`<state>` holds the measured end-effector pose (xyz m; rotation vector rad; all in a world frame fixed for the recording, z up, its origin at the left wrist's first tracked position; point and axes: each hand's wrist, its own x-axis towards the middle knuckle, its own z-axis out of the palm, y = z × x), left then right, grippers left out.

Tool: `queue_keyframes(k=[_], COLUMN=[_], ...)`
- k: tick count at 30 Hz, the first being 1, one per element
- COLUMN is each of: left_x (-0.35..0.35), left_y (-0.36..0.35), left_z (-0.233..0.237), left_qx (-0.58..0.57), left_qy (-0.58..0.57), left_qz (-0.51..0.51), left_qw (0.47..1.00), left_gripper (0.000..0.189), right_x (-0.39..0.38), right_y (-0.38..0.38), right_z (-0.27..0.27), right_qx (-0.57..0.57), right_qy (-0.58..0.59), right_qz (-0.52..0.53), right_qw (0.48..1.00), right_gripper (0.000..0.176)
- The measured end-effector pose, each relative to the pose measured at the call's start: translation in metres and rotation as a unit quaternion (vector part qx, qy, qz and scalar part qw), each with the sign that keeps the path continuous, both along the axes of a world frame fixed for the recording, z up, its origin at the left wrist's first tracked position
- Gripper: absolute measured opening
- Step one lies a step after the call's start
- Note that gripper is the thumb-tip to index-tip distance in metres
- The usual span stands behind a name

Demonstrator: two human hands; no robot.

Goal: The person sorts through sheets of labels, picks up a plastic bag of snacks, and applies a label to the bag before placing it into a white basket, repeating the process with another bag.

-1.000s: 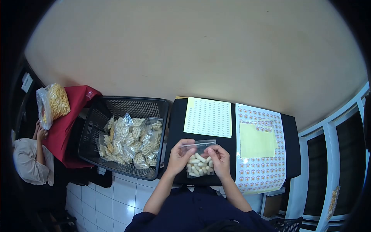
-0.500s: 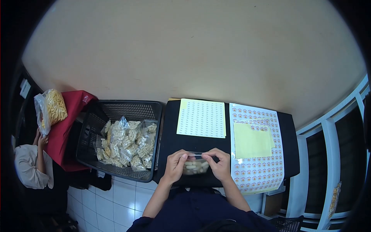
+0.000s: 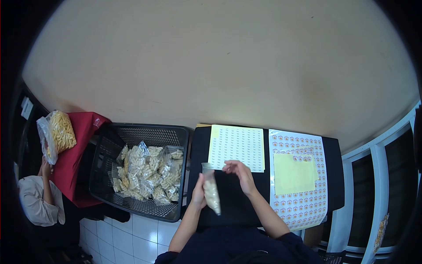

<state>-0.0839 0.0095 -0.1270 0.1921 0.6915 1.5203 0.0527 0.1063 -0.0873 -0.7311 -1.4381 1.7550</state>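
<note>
A clear plastic bag of pale snack sticks (image 3: 211,192) is turned edge-on above the black-covered table (image 3: 237,202). My left hand (image 3: 198,192) grips the bag along its left side, thumb near the top. To the right, my right hand (image 3: 240,174) is off the bag, its fingers apart and bent near the lower edge of a sticker sheet with small printed text (image 3: 237,145). Farther right lies a larger sheet of round logo stickers (image 3: 299,210), partly covered by a plain yellow sheet (image 3: 293,176).
Left of the table, a black plastic crate (image 3: 182,167) holds several filled snack bags (image 3: 147,169). Beyond it, a person in a light top (image 3: 37,200) handles a large snack bag (image 3: 61,132) at a red-covered table (image 3: 79,167). White railings (image 3: 384,185) stand at right.
My right hand has let go of the bag's top and moved up and right. The bag has turned from facing me to edge-on in my left hand. The view has shifted slightly.
</note>
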Motion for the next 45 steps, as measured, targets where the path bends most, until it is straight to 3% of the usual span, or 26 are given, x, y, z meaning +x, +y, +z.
queue_keyframes(k=[1,2,3,4,5,7,11,18,29,40,42,43,45], left_x=[-0.008,-0.011,-0.013,-0.016,-0.019,-0.022,-0.022,-0.022,-0.021,-0.022,-0.022,-0.021,-0.017], left_y=[0.004,0.011,0.015,0.02,0.025,0.028,0.027,0.028,0.029,0.029,0.027,0.026,0.024], left_z=[-0.001,0.003,-0.002,-0.01,-0.014,-0.02,-0.03,-0.034,-0.033,-0.029,-0.02,-0.012,0.003], left_qx=[0.057,0.013,0.012,0.009,0.007,0.022,0.057,0.089,0.098,0.098,0.054,0.056,0.036], left_qy=[-0.132,-0.153,-0.155,-0.223,-0.289,-0.33,-0.392,-0.436,-0.435,-0.425,-0.407,-0.406,-0.237], left_qz=[-0.035,-0.032,-0.031,-0.026,-0.022,-0.031,-0.037,-0.042,-0.045,-0.046,-0.027,-0.026,0.003], left_qw=[0.989,0.988,0.987,0.974,0.957,0.943,0.917,0.895,0.894,0.899,0.912,0.912,0.971], left_gripper=[0.054,0.062,0.062,0.064,0.066,0.07,0.073,0.076,0.074,0.075,0.068,0.068,0.063], right_x=[-0.007,-0.015,-0.026,-0.036,-0.045,-0.059,-0.071,-0.069,-0.07,-0.078,-0.078,-0.077,-0.069], right_y=[0.017,0.03,0.041,0.051,0.061,0.074,0.081,0.081,0.083,0.083,0.087,0.089,0.091], right_z=[-0.015,-0.017,-0.02,-0.022,-0.026,-0.033,-0.049,-0.055,-0.046,-0.049,-0.05,-0.047,-0.041], right_qx=[0.063,0.063,0.145,0.225,0.226,0.389,0.424,0.418,0.352,0.359,0.36,0.331,0.302], right_qy=[-0.083,-0.085,-0.162,-0.236,-0.237,-0.277,-0.362,-0.349,-0.333,-0.346,-0.338,-0.285,-0.231], right_qz=[-0.035,-0.035,-0.075,-0.114,-0.113,-0.123,-0.124,-0.125,-0.152,-0.172,-0.171,-0.186,-0.199], right_qw=[0.994,0.994,0.973,0.938,0.938,0.87,0.821,0.829,0.861,0.85,0.853,0.88,0.903], right_gripper=[0.035,0.035,0.032,0.033,0.033,0.035,0.041,0.041,0.026,0.014,0.014,0.012,0.01])
